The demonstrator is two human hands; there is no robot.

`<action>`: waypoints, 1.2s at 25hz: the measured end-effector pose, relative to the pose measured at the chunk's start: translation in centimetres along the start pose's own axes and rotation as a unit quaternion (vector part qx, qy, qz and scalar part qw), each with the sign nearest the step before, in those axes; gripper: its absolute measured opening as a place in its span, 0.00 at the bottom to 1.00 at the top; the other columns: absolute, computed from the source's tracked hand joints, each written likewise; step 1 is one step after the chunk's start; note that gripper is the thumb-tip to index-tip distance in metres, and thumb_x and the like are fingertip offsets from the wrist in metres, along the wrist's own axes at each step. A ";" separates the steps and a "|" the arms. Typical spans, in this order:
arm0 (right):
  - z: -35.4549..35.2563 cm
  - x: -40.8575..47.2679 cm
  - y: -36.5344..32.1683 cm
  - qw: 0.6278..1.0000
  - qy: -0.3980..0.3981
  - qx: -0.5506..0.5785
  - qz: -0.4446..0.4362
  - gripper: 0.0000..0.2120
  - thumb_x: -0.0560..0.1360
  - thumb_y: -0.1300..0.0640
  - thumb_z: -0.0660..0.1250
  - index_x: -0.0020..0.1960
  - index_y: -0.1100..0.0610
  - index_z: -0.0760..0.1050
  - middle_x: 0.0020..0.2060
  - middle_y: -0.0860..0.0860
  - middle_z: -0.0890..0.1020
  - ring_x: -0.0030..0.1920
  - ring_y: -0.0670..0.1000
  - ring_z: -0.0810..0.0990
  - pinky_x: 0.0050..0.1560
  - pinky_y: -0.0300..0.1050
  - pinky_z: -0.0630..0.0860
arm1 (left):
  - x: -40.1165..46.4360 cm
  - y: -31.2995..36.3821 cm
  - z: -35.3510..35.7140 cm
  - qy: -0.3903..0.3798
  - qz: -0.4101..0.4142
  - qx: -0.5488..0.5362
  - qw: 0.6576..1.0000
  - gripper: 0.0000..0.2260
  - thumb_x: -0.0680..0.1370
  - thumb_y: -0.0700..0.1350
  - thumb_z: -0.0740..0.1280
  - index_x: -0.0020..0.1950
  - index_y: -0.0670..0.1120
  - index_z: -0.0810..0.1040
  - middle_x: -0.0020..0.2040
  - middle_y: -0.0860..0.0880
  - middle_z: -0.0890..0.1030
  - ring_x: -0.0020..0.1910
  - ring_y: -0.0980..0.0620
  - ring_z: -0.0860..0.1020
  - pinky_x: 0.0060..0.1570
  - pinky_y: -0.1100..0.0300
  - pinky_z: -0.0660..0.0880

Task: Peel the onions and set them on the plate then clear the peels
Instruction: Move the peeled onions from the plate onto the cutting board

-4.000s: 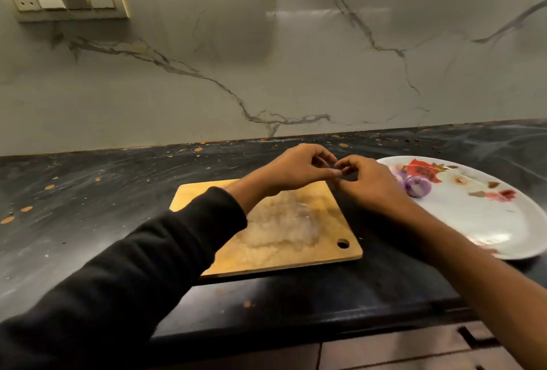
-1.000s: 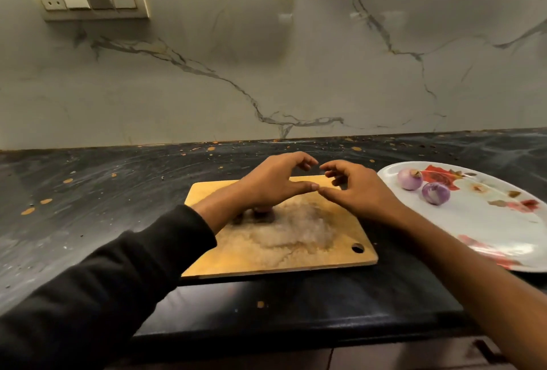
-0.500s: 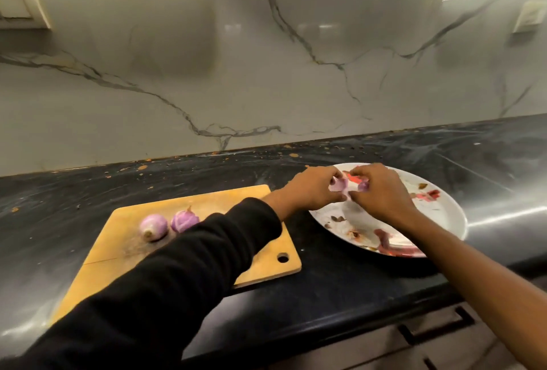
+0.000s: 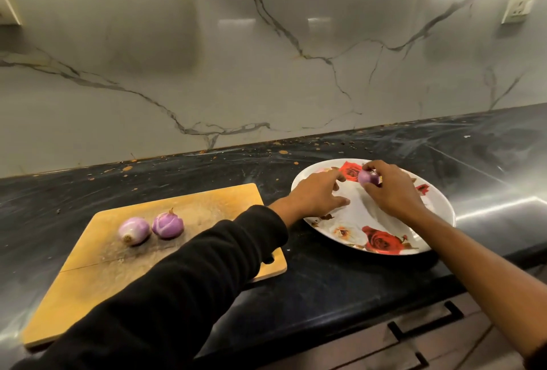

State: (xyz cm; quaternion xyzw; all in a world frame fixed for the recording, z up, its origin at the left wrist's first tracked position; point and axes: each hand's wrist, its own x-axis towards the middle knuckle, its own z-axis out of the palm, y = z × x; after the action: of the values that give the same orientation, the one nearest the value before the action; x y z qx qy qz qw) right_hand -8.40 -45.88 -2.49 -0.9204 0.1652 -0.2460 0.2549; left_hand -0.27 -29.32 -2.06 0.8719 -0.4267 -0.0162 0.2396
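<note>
Purple onion [image 4: 368,178] pinched in my right hand [image 4: 393,193], thumb below and fingertips curled over the top, held just above the far part of the plate [image 4: 438,207]. My left hand [image 4: 318,196] holds nothing, fingers spread and relaxed, reaching over the plate's left rim, thumb on or just above the white surface, can't tell which. Hands are apart, the onion between them, closer to the right one. Left arm is in a black sleeve [image 4: 183,289]; right forearm bare. Plate is white with red rose prints, sitting on the dark table [image 4: 325,278] right of the wooden cutting board [image 4: 88,278]. A pale pinkish bit shows on the plate just behind my left fingers, too hidden to say what it is. Two more onions on the board, side by side and touching or nearly so: left board onion [image 4: 133,230] lies root end toward me, right board onion [image 4: 167,224] sits tip up. Sleeve crosses the board's near right corner. Grey veined marble wall [image 4: 266,73] behind the table, white socket [image 4: 518,7] at upper right, orange specks scattered along the table's back edge.
</note>
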 end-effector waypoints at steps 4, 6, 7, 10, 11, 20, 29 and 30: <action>0.8 -1.5 -2.9 0.995 -0.020 0.098 -0.026 0.19 0.77 0.53 0.71 0.67 0.52 0.75 0.56 0.50 0.81 0.52 0.50 0.78 0.48 0.43 0.72 | -1.2 0.2 -1.5 0.023 -0.009 -0.054 0.998 0.27 0.77 0.49 0.71 0.74 0.47 0.66 0.64 0.46 0.78 0.57 0.47 0.78 0.58 0.52 0.76; 1.1 -2.0 -5.0 0.989 -0.029 0.139 -0.045 0.19 0.77 0.54 0.71 0.67 0.53 0.75 0.56 0.49 0.81 0.53 0.50 0.79 0.48 0.41 0.74 | -2.6 -0.1 -3.0 0.042 -0.009 -0.066 0.997 0.25 0.78 0.48 0.71 0.73 0.48 0.67 0.64 0.46 0.79 0.56 0.48 0.78 0.56 0.52 0.76; 1.1 -2.3 -6.2 0.986 -0.038 0.157 -0.048 0.17 0.77 0.54 0.71 0.66 0.52 0.75 0.55 0.49 0.81 0.53 0.50 0.80 0.46 0.40 0.75 | -3.6 -0.5 -4.0 0.053 -0.010 -0.064 0.997 0.24 0.78 0.48 0.71 0.72 0.48 0.68 0.63 0.47 0.79 0.55 0.49 0.78 0.56 0.51 0.77; 1.7 -3.8 -10.3 0.968 -0.089 0.226 -0.058 0.14 0.78 0.50 0.70 0.62 0.49 0.75 0.49 0.47 0.82 0.46 0.47 0.83 0.43 0.40 0.78 | -7.2 -2.3 -7.0 0.070 -0.025 -0.063 0.995 0.22 0.76 0.47 0.73 0.69 0.49 0.71 0.59 0.49 0.80 0.53 0.52 0.78 0.56 0.51 0.78; 2.1 -4.2 -11.6 0.963 -0.108 0.241 -0.058 0.13 0.78 0.49 0.70 0.61 0.49 0.76 0.48 0.47 0.83 0.44 0.46 0.84 0.42 0.41 0.79 | -8.5 -3.0 -8.1 0.074 -0.028 -0.059 0.995 0.22 0.76 0.47 0.73 0.68 0.49 0.72 0.58 0.49 0.80 0.52 0.52 0.79 0.55 0.52 0.78; 8.5 -7.6 -20.4 0.926 -0.247 0.284 -0.018 0.21 0.82 0.42 0.59 0.46 0.55 0.82 0.36 0.50 0.86 0.35 0.45 0.83 0.36 0.39 0.76 | -16.5 -8.7 -14.3 0.024 -0.091 0.031 0.995 0.12 0.78 0.48 0.70 0.60 0.48 0.77 0.50 0.54 0.81 0.47 0.57 0.78 0.49 0.62 0.76; 11.0 -8.2 -21.7 0.958 -0.228 0.128 -0.114 0.20 0.84 0.42 0.55 0.40 0.48 0.76 0.36 0.48 0.80 0.39 0.49 0.77 0.36 0.45 0.69 | -17.6 -11.9 -14.4 -0.032 -0.112 0.039 0.992 0.11 0.81 0.46 0.66 0.63 0.48 0.78 0.53 0.53 0.81 0.49 0.54 0.78 0.47 0.62 0.71; 11.1 -8.3 -21.6 0.954 -0.237 0.142 -0.119 0.18 0.83 0.42 0.55 0.44 0.49 0.78 0.39 0.49 0.81 0.41 0.49 0.78 0.39 0.45 0.71 | -17.7 -12.1 -14.3 -0.026 -0.108 0.029 0.993 0.11 0.81 0.47 0.66 0.63 0.48 0.78 0.54 0.53 0.81 0.49 0.56 0.77 0.47 0.64 0.71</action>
State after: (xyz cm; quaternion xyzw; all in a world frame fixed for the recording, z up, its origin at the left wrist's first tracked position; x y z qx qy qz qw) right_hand -5.41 -20.44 -1.92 -0.9196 -0.0477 -0.0700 0.3836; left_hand 0.73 -3.89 2.25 0.9187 -0.3368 -0.0522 0.1997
